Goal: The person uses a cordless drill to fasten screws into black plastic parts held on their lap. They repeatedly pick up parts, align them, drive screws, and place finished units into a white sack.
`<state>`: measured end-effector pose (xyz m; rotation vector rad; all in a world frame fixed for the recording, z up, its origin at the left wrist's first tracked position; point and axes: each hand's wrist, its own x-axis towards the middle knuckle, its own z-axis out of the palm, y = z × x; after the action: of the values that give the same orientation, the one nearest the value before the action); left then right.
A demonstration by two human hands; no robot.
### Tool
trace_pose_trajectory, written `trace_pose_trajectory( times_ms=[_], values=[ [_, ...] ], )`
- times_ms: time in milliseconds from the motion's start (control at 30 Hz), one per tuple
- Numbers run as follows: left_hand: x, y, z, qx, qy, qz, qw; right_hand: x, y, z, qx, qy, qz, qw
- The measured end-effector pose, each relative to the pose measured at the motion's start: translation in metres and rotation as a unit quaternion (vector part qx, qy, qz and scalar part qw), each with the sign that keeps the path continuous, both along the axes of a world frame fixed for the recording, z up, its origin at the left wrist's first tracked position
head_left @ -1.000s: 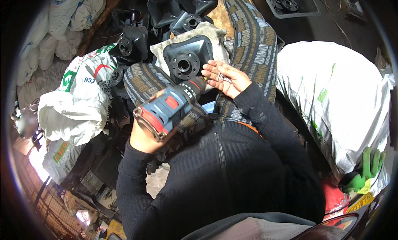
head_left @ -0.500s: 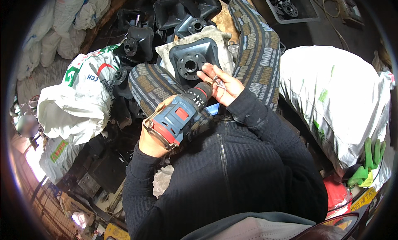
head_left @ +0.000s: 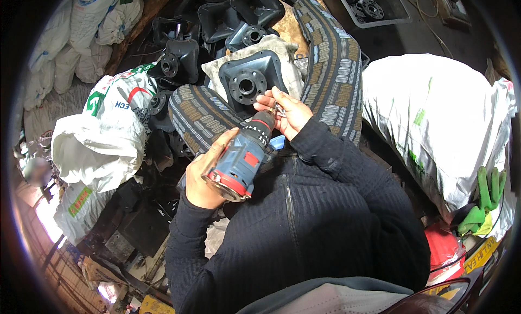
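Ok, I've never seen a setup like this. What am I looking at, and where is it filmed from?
There is no robot here, just a person's two bare hands. All pictures come from one fisheye camera worn on the head, looking down, so straight edges bend. The left hand holds a blue-and-red power drill. The right hand holds small metal pieces, too small to identify, near the drill's front end. Ahead, between legs in patterned trousers, a black flanged part sits on pale cloth. White sacks stand nearby.

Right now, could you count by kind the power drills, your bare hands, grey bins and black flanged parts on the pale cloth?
Power drill: 1
Bare hands: 2 (left hand, right hand)
Grey bin: 1
Black flanged part on pale cloth: 1
Total: 5
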<state>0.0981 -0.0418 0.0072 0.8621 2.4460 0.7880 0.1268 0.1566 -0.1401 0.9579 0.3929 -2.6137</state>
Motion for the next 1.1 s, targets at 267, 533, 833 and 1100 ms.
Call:
trace_pose_trajectory(
  times_ms=[267,533,833,1100],
  values=[
    [0.003,-0.002,-0.002,-0.019,-0.016,0.042,0.999,0.007,-0.002,-0.010,0.042,0.080,0.043,0.995],
    [-0.013,-0.010,-0.007,-0.078,0.073,-0.036,0.994,0.020,0.019,-0.044,0.029,0.065,0.111,0.991],
    [-0.040,0.002,-0.021,-0.087,-0.026,0.021,0.996,-0.035,0.018,-0.079,0.250,0.017,0.057,0.966],
    [-0.054,0.029,-0.021,-0.139,-0.045,-0.010,0.989,-0.041,0.006,-0.095,0.334,0.045,0.126,0.933]
  ],
)
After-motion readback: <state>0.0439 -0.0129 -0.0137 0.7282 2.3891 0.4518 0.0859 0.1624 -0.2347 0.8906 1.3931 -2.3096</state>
